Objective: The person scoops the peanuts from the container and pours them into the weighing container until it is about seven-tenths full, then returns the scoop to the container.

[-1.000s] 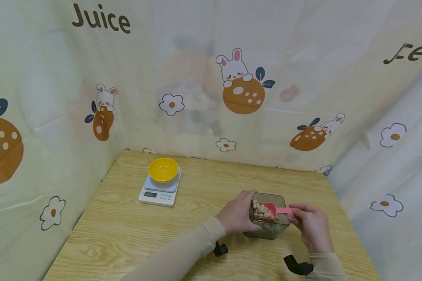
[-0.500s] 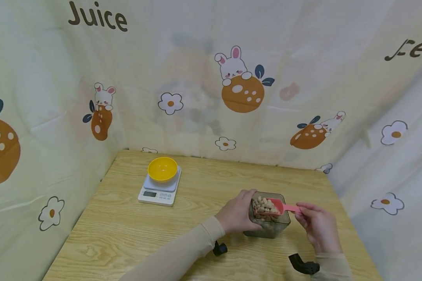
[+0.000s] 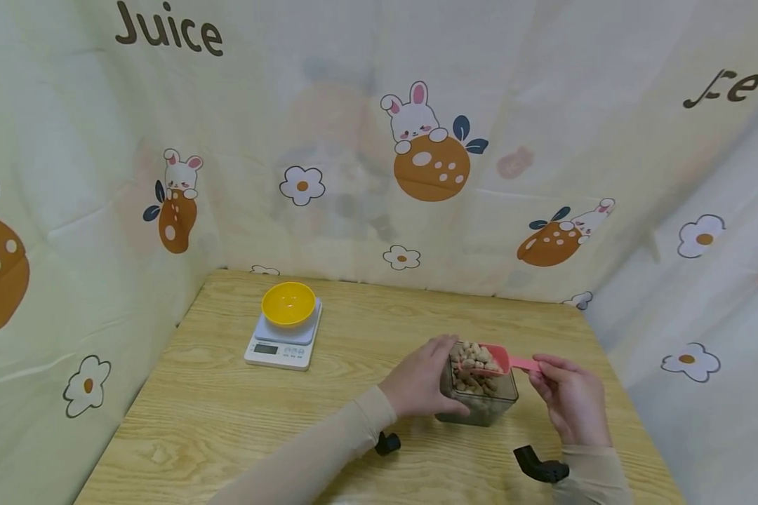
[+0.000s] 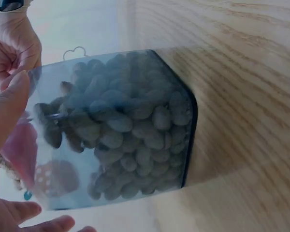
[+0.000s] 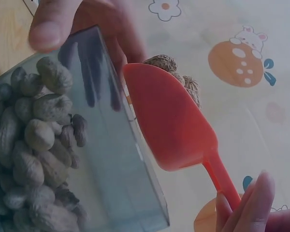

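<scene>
My left hand (image 3: 417, 382) grips the left side of a see-through grey plastic container (image 3: 476, 412), thumb on the near side. The container stands on the table, part full of unshelled peanuts (image 5: 34, 164). My right hand (image 3: 571, 396) pinches the handle of a pink-red scoop (image 5: 174, 118). Heaped with peanuts (image 3: 476, 356), the scoop bowl is just above the container's open top in the head view. The right wrist view shows the scoop's underside beyond the rim, with a few peanuts peeking past its edge.
A yellow bowl (image 3: 288, 319) rests on a white digital kitchen scale (image 3: 278, 355) at the table's back left. Black wrist mounts (image 3: 540, 468) stick out near both sleeves. A printed curtain (image 3: 347, 231) encloses the wooden table (image 3: 227, 421) at the back and sides.
My right hand has drawn the scoop back rightward and up out of the container, bringing a heap of peanuts with it. The left hand keeps its hold on the container.
</scene>
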Action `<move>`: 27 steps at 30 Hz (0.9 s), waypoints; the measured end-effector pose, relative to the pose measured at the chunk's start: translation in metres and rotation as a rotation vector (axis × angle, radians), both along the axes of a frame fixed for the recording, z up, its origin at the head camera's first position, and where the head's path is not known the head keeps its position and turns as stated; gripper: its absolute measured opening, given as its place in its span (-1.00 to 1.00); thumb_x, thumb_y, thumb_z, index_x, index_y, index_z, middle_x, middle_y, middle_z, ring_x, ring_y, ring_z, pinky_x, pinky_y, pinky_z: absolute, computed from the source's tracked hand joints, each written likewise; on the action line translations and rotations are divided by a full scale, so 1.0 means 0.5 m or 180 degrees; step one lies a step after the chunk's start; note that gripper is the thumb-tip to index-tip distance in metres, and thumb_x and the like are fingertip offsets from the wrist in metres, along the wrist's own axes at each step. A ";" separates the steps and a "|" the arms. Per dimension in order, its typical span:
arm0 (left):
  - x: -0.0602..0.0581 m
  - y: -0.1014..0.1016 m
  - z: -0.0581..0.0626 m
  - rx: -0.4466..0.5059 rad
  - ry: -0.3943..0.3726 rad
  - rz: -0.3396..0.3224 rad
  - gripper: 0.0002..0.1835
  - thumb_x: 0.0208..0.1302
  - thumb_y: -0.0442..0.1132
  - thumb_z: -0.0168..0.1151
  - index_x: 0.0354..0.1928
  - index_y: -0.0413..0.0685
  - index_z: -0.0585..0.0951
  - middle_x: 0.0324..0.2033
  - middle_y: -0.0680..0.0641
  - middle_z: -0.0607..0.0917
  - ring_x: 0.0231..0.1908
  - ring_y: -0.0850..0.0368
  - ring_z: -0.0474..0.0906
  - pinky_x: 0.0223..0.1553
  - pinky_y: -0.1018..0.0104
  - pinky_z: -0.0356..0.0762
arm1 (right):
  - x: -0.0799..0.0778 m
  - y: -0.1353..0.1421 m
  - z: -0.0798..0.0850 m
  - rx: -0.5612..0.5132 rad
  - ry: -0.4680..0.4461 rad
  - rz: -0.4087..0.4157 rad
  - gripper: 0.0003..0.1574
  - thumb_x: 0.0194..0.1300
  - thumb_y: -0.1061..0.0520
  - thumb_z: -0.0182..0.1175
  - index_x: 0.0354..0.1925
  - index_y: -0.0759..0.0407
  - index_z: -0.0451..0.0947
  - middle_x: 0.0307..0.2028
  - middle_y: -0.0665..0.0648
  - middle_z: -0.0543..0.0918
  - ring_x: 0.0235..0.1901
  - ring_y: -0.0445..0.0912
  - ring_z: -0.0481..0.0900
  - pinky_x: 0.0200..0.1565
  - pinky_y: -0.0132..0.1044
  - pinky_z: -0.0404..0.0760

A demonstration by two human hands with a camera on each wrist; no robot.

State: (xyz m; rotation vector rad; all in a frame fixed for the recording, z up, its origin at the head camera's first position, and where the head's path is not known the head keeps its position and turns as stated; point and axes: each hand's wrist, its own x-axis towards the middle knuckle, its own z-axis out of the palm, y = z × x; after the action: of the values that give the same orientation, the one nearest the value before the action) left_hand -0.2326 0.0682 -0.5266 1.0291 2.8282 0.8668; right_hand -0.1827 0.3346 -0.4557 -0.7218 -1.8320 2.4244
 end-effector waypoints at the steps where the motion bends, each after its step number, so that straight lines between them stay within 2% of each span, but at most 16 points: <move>1: 0.000 -0.004 0.002 -0.0005 0.0021 0.0001 0.43 0.05 0.49 0.55 0.77 0.15 -0.07 0.68 -0.03 0.24 0.57 -0.01 0.39 0.55 0.15 0.45 | 0.000 -0.001 0.001 0.0004 0.0023 0.0001 -0.51 0.66 0.24 0.07 -0.32 -0.03 0.84 -0.33 -0.01 0.78 -0.42 -0.27 0.76 -0.22 -0.47 0.80; 7: -0.009 -0.034 0.020 -0.0028 0.0130 0.0052 0.38 0.13 0.55 0.41 0.77 0.07 -0.07 0.70 -0.08 0.20 0.63 -0.05 0.29 0.60 0.08 0.39 | -0.008 -0.014 0.010 -0.0012 0.0241 0.0009 -0.56 0.64 0.25 0.11 -0.28 0.00 0.85 -0.31 0.01 0.77 -0.42 -0.25 0.76 -0.21 -0.47 0.80; 12: -0.022 -0.066 0.031 0.0081 0.0100 0.0172 0.37 0.14 0.51 0.44 0.77 0.07 -0.06 0.71 -0.09 0.18 0.65 -0.05 0.24 0.63 0.05 0.32 | -0.023 -0.040 0.020 -0.0019 0.0406 -0.0003 -0.57 0.62 0.29 0.12 -0.28 0.04 0.86 -0.33 0.02 0.77 -0.45 -0.23 0.76 -0.25 -0.45 0.80; 19: -0.040 -0.140 0.029 0.0237 0.0224 0.0314 0.30 0.20 0.44 0.47 0.75 0.02 0.01 0.69 -0.14 0.22 0.65 -0.10 0.24 0.64 -0.03 0.30 | -0.042 -0.099 0.029 0.0073 0.0364 -0.0032 -0.54 0.64 0.27 0.11 -0.32 0.00 0.85 -0.34 0.02 0.76 -0.46 -0.23 0.77 -0.23 -0.45 0.80; 27: -0.047 -0.226 0.025 0.0285 0.0197 0.0599 0.29 0.18 0.43 0.50 0.74 0.00 0.06 0.69 -0.14 0.23 0.64 -0.12 0.26 0.64 -0.06 0.29 | -0.063 -0.155 0.027 0.0009 0.0341 0.0048 -0.57 0.64 0.26 0.12 -0.31 0.01 0.83 -0.30 0.03 0.79 -0.42 -0.23 0.80 -0.16 -0.45 0.81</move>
State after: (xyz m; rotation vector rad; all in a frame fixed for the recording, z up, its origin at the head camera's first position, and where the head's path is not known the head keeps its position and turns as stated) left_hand -0.2561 -0.0447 -0.5142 0.8211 3.0019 1.0015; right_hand -0.2141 0.2571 -0.4423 -0.5679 -1.8072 2.4180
